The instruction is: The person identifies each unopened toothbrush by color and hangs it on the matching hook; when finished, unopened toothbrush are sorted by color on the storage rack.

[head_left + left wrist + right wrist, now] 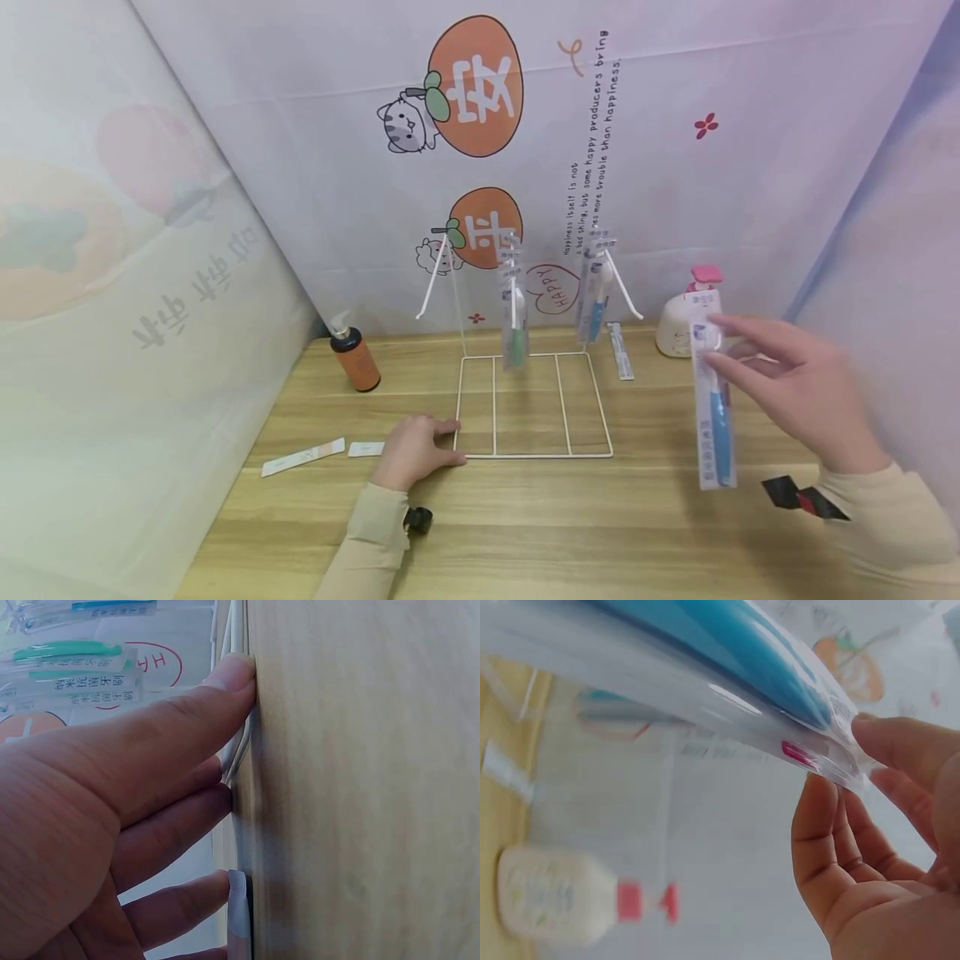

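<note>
A white wire display rack [517, 456] stands on the wooden table, with hooks sticking out at its top. My left hand [414, 450] pinches the front left corner of its base between thumb and fingers. In the left wrist view the thumb [229, 675] lies on the white wire. Out to the right, my right hand [798, 387] holds a blue toothbrush in a clear package [720, 433] upright by its upper part. A green packaged toothbrush [516, 333] hangs from the middle hook, and another blue packaged toothbrush [596, 317] from the right one. The left hook [431, 279] carries nothing.
A dark pump bottle with an orange label [356, 362] stands at the back left, a white bottle with a pink pump [672, 329] at the back right. Flat narrow packets lie left of the rack [303, 457] and behind it on the right [620, 352]. Printed cloth encloses the table.
</note>
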A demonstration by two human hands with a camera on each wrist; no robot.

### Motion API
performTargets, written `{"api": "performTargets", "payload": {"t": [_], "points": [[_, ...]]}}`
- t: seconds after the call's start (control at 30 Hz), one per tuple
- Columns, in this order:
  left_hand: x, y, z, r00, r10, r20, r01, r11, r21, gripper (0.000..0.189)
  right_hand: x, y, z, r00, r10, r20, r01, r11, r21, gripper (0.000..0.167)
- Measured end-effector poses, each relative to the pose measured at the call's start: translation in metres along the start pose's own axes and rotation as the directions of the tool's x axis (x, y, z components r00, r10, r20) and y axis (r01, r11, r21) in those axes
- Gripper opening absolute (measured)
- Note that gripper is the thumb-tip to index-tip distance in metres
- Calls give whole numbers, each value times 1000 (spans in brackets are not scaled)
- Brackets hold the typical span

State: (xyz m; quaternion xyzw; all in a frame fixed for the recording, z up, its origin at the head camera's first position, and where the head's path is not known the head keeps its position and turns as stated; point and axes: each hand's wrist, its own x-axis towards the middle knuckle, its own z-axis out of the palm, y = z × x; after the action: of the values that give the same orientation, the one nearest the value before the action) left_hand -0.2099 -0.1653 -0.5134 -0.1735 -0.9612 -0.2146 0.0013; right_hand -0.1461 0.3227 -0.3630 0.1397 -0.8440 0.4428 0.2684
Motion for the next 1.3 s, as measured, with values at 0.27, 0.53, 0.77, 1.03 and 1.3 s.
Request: {"api": "performTargets", "payload": {"t": [0.27,0.53,0.77,1.03,1.3], "points": [[-1,-1,-1,1000,5,-2,-5,1000,-4,59,-3,-42,33,984,-167,-61,174,973,151,68],[0,0,-1,1000,15,-2,-15,1000,-1,59,-3,-48,56,959,-267,-99,279,950,142,70],[0,0,-1,1000,16,-2,-16,1000,0,59,-2,-42,68,963,-242,-117,249,967,52,66],[0,0,-1,1000,16,0,-16,1000,4,59,8,-28,86,952,-259,-164,258,966,-28,59],[0,2,-2,1000,2,10,-2,1000,-3,59,29,-19,103,945,-263,-197,255,965,-63,50]]}}
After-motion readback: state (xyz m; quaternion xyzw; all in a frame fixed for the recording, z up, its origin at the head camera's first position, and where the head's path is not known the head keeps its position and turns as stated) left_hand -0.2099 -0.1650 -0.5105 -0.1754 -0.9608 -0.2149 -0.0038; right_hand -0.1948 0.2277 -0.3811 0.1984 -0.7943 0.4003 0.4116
